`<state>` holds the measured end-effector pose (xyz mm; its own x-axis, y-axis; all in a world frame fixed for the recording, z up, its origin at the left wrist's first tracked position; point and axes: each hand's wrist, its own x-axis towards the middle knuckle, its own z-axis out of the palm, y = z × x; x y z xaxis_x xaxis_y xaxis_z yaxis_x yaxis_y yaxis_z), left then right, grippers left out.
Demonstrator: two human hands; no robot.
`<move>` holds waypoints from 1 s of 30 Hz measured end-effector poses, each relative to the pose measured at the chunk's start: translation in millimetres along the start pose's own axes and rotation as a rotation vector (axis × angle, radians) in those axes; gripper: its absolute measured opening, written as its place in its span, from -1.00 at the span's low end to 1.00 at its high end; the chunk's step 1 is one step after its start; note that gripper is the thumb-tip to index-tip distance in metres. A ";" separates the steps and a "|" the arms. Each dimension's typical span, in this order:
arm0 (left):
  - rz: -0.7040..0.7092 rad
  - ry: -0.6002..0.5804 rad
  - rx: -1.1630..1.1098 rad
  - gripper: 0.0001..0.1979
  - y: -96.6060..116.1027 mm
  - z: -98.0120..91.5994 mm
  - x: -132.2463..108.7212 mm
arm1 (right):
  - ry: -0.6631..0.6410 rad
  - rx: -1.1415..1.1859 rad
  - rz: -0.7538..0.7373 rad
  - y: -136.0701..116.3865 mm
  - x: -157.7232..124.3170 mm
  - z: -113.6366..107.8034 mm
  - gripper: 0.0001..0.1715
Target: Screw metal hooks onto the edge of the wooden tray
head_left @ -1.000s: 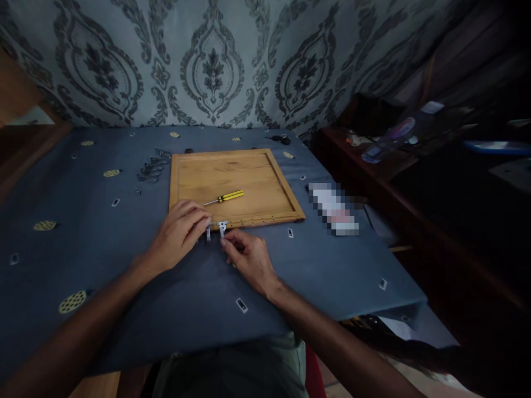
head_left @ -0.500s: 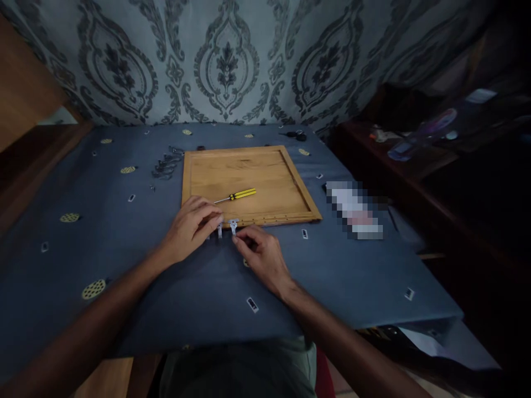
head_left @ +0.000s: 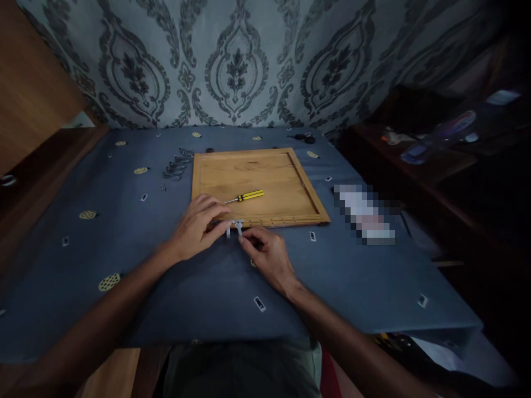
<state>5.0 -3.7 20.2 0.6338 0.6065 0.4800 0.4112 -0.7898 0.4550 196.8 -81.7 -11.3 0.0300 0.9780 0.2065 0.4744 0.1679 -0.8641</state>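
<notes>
Right hand pinching bracket at panel's near edge

Right hand (head_left: pixel 269 257): thumb and forefinger grasp the lower end of a metal bracket (head_left: pixel 239 225), whose top meets the wooden panel's (head_left: pixel 257 171) near edge, left of that edge's middle. Left hand (head_left: pixel 201 226): fingers bent over the panel by its near-left corner; can't tell if they grip anything. Second bracket (head_left: pixel 228 232) hangs off the same edge, just beside the left fingertips. Screwdriver (head_left: pixel 251 195) lies on the panel, tip toward its left edge. Dark metal pieces (head_left: pixel 177 166) lie beyond that edge.
</notes>
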 end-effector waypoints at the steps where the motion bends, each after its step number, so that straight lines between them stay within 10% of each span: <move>1: 0.000 -0.001 0.002 -0.79 -0.7 0.5 -0.1 | 0.000 -0.001 0.000 0.1 0.1 0.2 -0.84; 12: -0.095 -0.077 0.022 -0.75 -3.9 0.3 1.9 | 0.004 -0.001 -0.002 1.5 -0.6 1.8 -0.88; 20: 0.018 -0.251 0.236 -0.34 0.1 4.3 1.1 | -0.003 -0.023 -0.007 2.5 0.2 1.0 -0.88; 30: -0.014 -0.259 0.298 -0.45 9.0 8.8 3.2 | -0.006 -0.023 -0.005 0.0 0.0 0.2 -0.87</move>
<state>16.5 -9.7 19.3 0.7555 0.6045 0.2525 0.5692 -0.7965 0.2038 196.7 -81.8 -11.4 0.0224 0.9778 0.2084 0.4951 0.1703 -0.8520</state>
